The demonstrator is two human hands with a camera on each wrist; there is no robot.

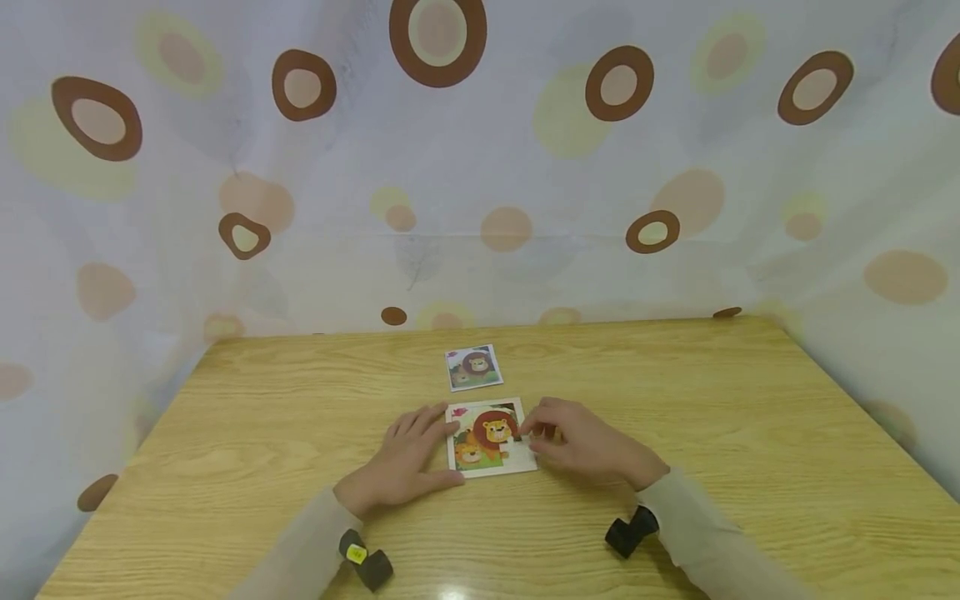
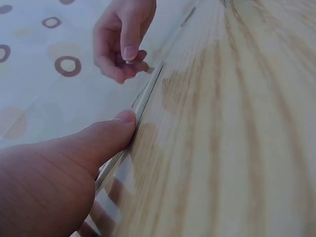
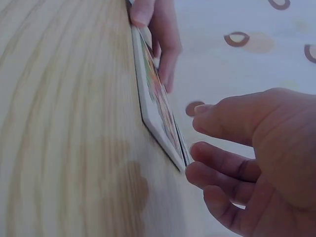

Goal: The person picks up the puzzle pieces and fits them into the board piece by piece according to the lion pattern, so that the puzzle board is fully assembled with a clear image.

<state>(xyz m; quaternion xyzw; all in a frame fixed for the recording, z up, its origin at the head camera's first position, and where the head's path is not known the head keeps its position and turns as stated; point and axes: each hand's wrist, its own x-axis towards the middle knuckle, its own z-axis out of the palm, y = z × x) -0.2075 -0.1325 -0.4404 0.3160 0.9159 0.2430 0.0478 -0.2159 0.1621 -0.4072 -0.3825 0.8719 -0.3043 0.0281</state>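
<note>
A lion jigsaw puzzle (image 1: 480, 437) lies in a white-bordered tray (image 1: 492, 473), with a pale bare patch at its lower right. My left hand (image 1: 408, 458) is on the tray's left side. Its thumb (image 2: 111, 138) lies straight along the near edge and its other fingers spread toward the far-left corner. By the tray's right edge, my right hand (image 1: 577, 442) has its fingers bent. A small tan bit shows beside those fingertips in the left wrist view; whether they pinch it is unclear. The right wrist view shows a gap between thumb and lower fingers.
A small card (image 1: 474, 368) with a matching lion picture lies just beyond the tray. Wooden tabletop (image 1: 300, 400) surrounds both, and a spotted curtain (image 1: 465, 275) hangs along the table's far edge. Each wrist carries a small dark camera.
</note>
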